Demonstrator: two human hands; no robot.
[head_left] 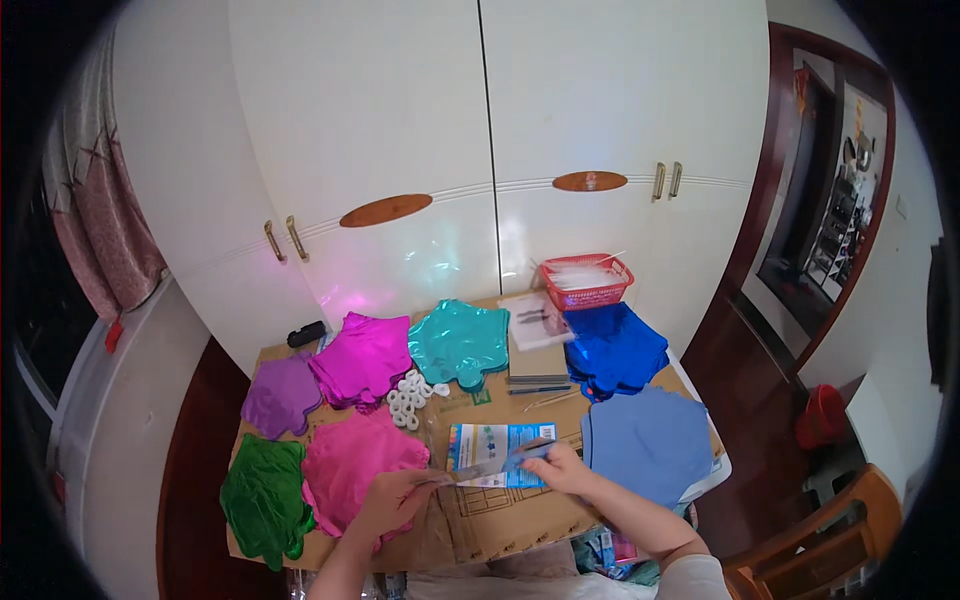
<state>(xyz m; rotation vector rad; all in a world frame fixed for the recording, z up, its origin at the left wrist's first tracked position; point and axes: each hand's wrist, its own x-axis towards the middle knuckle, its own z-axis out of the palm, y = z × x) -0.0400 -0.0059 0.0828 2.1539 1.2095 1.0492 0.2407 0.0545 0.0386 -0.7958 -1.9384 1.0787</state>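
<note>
My left hand (398,497) and my right hand (560,468) are closed on opposite ends of a thin, flat, shiny piece (490,468), partly clear and bluish. I see it nearly edge-on, so its exact kind does not show. Just beneath it lies a printed blue and white packet (500,440) on the cardboard-covered table (520,520). Beside my left hand is a stack of flat pink foil balloons (360,460), star-like in outline. A stack of pale blue ones (645,445) lies beyond my right hand.
More foil stacks lie around: green (265,495), purple (282,395), magenta (365,355), teal (460,342), dark blue (615,348). Small white rings (405,400) sit near the middle. Behind are a card stack (538,366), a red basket (590,295) of white sticks and a black object (306,334).
</note>
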